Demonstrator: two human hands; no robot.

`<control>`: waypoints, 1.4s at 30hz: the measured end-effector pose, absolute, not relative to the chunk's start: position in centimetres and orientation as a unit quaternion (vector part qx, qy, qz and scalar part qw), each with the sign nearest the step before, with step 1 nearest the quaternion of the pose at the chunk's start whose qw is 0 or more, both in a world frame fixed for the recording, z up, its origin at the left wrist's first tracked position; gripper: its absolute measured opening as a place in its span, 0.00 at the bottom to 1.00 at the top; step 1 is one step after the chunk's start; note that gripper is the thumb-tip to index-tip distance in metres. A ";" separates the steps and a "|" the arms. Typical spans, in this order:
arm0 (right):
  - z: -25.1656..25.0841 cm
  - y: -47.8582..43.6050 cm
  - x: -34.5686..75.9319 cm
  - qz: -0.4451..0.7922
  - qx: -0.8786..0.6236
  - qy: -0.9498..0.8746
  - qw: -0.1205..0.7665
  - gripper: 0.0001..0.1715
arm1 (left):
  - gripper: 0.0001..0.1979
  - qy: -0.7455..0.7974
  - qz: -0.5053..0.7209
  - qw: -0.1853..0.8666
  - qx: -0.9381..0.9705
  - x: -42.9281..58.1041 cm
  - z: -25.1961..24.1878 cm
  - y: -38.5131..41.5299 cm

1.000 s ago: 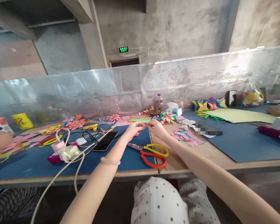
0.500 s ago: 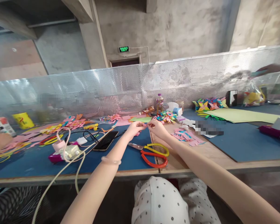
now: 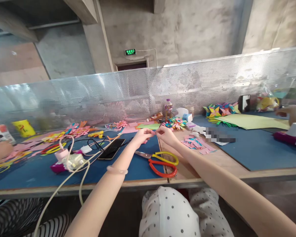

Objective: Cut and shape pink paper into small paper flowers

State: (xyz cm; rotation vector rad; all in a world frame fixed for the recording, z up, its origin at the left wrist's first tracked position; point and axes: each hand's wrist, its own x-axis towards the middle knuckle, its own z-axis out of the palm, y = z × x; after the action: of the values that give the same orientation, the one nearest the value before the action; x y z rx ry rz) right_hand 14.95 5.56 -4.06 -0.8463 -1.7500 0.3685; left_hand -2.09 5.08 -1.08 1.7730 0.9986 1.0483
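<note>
My left hand [image 3: 143,135] and my right hand [image 3: 165,134] meet fingertip to fingertip above the table, both closed in a pinch. Whatever sits between the fingers is too small and covered to name. Just below them lies a pair of scissors [image 3: 162,163] with one yellow and one red handle, blades pointing left. Cut pink and blue paper strips [image 3: 197,144] are heaped to the right of my right hand. Behind the hands stands a colourful paper flower [image 3: 177,123]. A dark phone [image 3: 111,149] rests left of my left hand.
A purple power strip [image 3: 59,167] with plugs and looping pale cables [image 3: 85,176] occupies the left. At the back stand a drink bottle [image 3: 168,108] and a perforated metal screen [image 3: 128,89]. Yellow paper sheets [image 3: 256,121] lie right. Other people's hands show at left [image 3: 1,151] and right [image 3: 292,113].
My hands stay pinched together in nearly the same place. At far right, another person's hand has come down from the screen's height to the table. The hand at far left has shifted slightly.
</note>
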 end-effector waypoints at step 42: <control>-3.2 4.5 14.7 -0.105 -0.336 -0.775 0.525 0.04 | 0.13 0.357 0.454 0.487 0.655 -1.4 -0.4 4.2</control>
State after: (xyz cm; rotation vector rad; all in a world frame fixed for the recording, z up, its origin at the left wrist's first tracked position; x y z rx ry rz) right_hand 14.72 4.51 -3.21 -0.8036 -1.8548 -0.2512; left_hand -1.42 4.17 -0.43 1.5921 0.8688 1.1045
